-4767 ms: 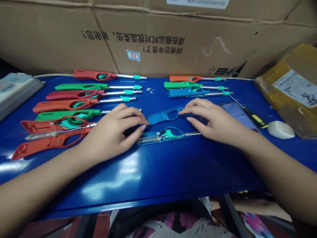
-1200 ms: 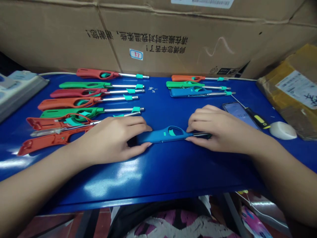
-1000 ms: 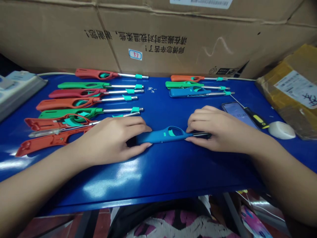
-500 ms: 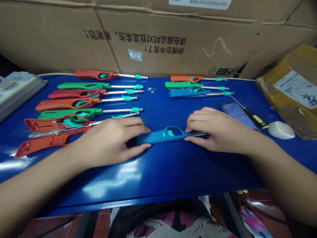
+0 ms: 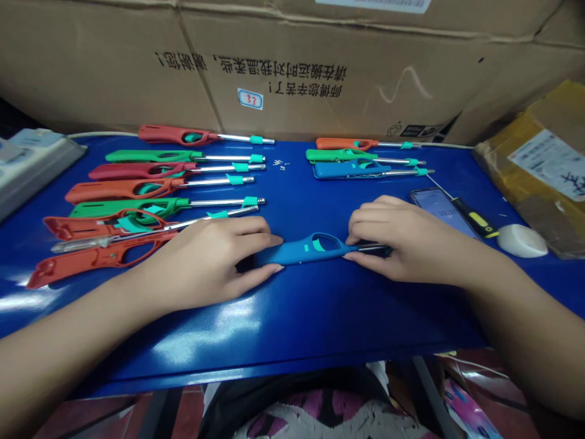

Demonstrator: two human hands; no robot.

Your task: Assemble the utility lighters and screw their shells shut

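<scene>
A blue gas lighter with a green trigger lies low over the table in front of me, its metal nozzle pointing right. My left hand grips the handle end between thumb and fingers. Around the neck, where the nozzle leaves the body, my right hand is closed; the nozzle's tip is hidden behind it. Left of my left hand lie an opened orange lighter shell and a clear-tanked inner assembly, partly covered by that hand.
Several assembled lighters lie in a column at the left. At the back right are an orange, a green and a blue lighter. A screwdriver, phone, white mouse and taped carton stand right. Small screws lie mid-table.
Both hands keep their hold on the blue lighter. Everything in view shifts very slightly with the camera; the lighter sits a touch further right in the picture.
</scene>
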